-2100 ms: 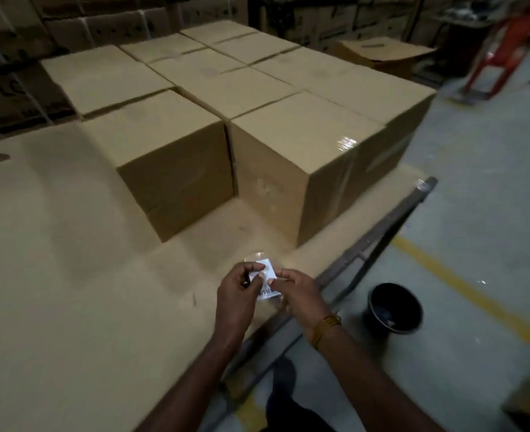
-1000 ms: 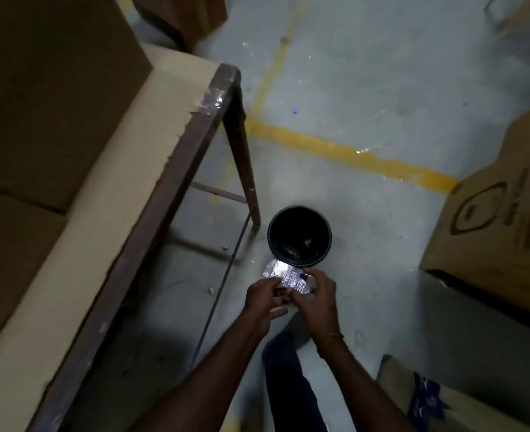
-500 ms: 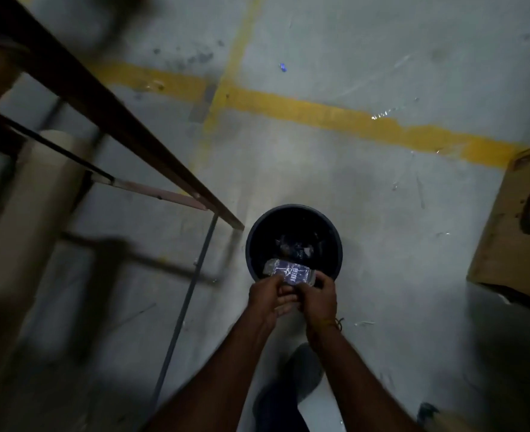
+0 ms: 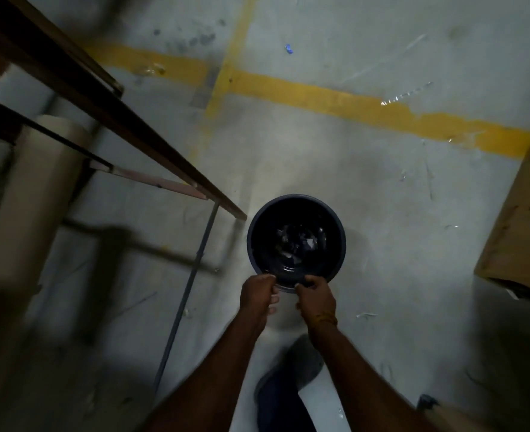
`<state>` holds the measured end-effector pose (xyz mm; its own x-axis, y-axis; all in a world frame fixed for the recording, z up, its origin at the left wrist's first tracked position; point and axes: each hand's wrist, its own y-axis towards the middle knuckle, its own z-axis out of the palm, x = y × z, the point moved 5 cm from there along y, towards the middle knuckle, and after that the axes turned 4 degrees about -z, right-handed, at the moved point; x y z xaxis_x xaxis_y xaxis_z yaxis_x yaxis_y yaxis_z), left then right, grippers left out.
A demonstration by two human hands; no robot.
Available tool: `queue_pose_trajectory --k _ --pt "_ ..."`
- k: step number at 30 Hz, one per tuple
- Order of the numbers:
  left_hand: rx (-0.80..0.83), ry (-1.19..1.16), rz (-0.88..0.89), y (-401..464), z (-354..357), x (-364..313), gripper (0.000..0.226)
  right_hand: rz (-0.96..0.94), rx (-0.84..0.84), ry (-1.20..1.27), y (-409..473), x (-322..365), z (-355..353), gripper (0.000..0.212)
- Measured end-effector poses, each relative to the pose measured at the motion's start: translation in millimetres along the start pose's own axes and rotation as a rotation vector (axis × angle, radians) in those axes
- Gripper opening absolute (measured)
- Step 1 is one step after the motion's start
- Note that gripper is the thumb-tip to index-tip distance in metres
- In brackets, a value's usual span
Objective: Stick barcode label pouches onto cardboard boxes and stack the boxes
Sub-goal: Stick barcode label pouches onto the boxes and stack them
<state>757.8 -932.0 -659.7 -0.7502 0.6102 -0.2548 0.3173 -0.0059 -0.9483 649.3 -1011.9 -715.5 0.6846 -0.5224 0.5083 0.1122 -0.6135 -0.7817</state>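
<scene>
I look straight down at the floor. My left hand [image 4: 257, 294] and my right hand [image 4: 315, 296] are held close together over the near rim of a black bin [image 4: 342, 232]. Both have curled fingers. A thin pale sliver of the label pouch [image 4: 285, 287] shows between their fingertips, pinched from both sides; the rest of it is hidden by the fingers. Scraps of film lie in the bottom of the bin. One cardboard box [image 4: 519, 226] with a dark printed mark stands at the right edge.
The table's dark metal frame [image 4: 101, 110] runs diagonally at the left, with a pale roll [image 4: 30, 194] under it. Yellow floor lines [image 4: 319, 95] cross the grey concrete. My leg and shoe [image 4: 288, 388] are below the hands.
My view swung from the stacked boxes on the table down to the bin. Both hands came along with the pouch, which showed broadly earlier and is now almost hidden between the fingers.
</scene>
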Motion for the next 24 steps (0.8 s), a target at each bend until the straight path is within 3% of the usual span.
queue_pose_trajectory --k 5,11,18,24 --pt "-0.037 0.037 0.162 -89 -49 4 0.012 -0.132 0.043 0.0 -103 43 -18 0.02" --pt "-0.066 -0.015 0.274 -225 -136 58 0.009 -0.274 0.171 -0.108 -272 64 -35 0.015" --pt "-0.153 -0.162 0.369 -398 -260 181 0.013 -0.489 0.337 -0.312 -482 28 -28 0.017" --pt "-0.198 -0.39 0.399 -473 -358 322 0.01 -0.632 0.538 -0.54 -633 -30 5 0.011"
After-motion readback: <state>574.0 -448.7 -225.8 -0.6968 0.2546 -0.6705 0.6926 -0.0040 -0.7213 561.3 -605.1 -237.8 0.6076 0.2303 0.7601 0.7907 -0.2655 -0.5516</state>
